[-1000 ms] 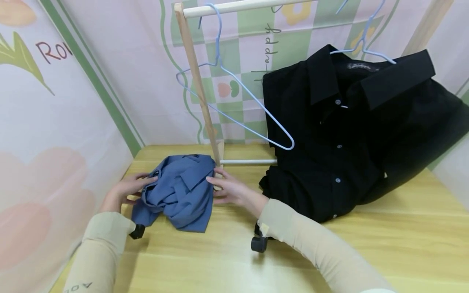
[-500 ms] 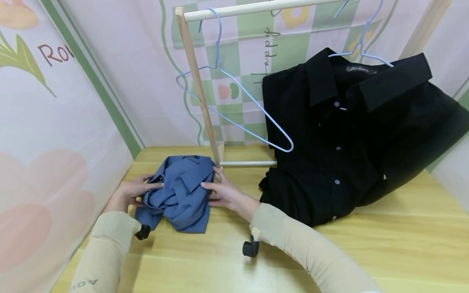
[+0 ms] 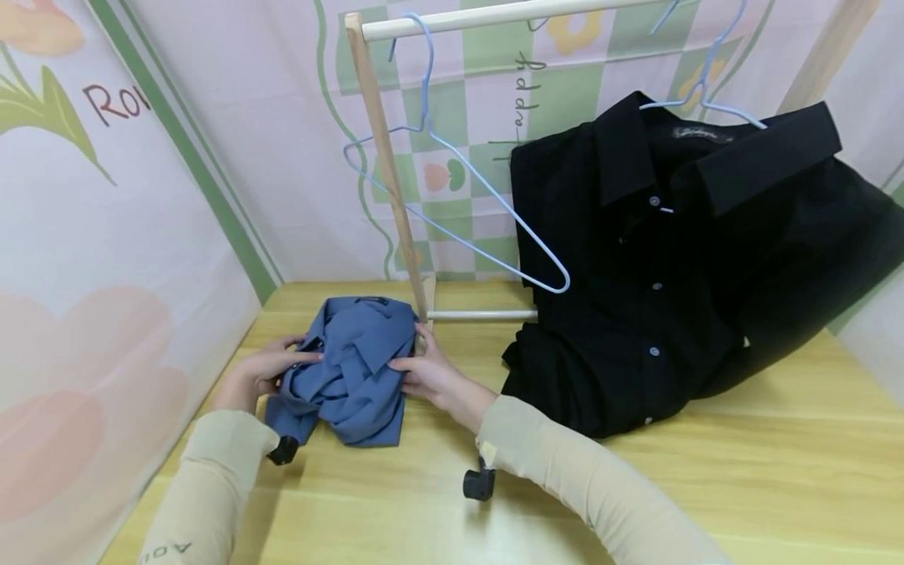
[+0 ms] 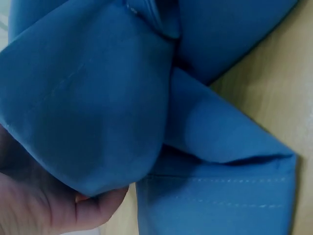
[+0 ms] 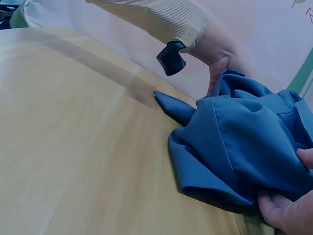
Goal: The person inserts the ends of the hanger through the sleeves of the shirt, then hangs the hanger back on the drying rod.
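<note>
The left hand and right hand, partly curled, grip opposite left and right sides of the crumpled blue shirt on the bench, probably to steady its loose folds.

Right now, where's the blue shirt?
In the head view, the blue shirt lies bunched on the table, left of centre, beside the wooden rack post and left of the black shirt.
</note>
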`<state>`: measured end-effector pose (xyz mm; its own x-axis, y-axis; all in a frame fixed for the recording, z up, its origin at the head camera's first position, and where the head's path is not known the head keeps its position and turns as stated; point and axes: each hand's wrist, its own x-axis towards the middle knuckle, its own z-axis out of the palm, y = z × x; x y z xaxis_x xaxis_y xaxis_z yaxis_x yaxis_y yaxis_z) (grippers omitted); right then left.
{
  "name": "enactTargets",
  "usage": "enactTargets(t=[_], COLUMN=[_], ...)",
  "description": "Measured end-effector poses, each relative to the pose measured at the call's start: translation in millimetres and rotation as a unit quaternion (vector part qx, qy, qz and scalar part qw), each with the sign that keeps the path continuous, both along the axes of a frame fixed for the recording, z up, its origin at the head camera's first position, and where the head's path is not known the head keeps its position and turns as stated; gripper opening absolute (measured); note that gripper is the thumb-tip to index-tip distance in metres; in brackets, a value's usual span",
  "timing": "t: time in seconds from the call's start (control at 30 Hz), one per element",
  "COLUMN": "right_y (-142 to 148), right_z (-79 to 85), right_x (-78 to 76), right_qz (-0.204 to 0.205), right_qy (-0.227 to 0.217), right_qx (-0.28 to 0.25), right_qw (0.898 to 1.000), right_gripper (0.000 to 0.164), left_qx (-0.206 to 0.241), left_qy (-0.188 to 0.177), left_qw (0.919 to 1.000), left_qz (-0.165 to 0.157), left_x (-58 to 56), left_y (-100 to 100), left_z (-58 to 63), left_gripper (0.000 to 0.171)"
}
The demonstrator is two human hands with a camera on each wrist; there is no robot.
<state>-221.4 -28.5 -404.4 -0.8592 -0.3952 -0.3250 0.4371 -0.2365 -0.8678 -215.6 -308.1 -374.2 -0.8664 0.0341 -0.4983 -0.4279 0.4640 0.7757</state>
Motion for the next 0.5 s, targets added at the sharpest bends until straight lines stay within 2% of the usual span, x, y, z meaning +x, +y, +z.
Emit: enactTargets(t=[0.23, 0.33, 0.5], right_y=[-3, -5, -7], right_z=[0.6, 2.9, 4.5], right_x=[2.8, 7.8, 17.4], right_qz=[-0.013, -0.019, -0.011], right_qy=[-0.008, -0.018, -0.024], right_qx=[-0.013, -0.015, -0.016], right_qw=[1.000, 1.000, 1.000], right_gripper=[0.097, 0.097, 0.097], left_qx=[0.032, 0.048, 0.050], left_qy=[0.003, 0.002, -0.004], left_qw=[0.9995, 0.9988, 0.9987], left_qz=[0.008, 0.010, 0.008], left_x=[-3.2, -3.4, -0.9], left_y=[2, 3, 5], left_z=[-1.8, -4.7, -7.1], left_gripper=[0.097, 0.094, 0.092])
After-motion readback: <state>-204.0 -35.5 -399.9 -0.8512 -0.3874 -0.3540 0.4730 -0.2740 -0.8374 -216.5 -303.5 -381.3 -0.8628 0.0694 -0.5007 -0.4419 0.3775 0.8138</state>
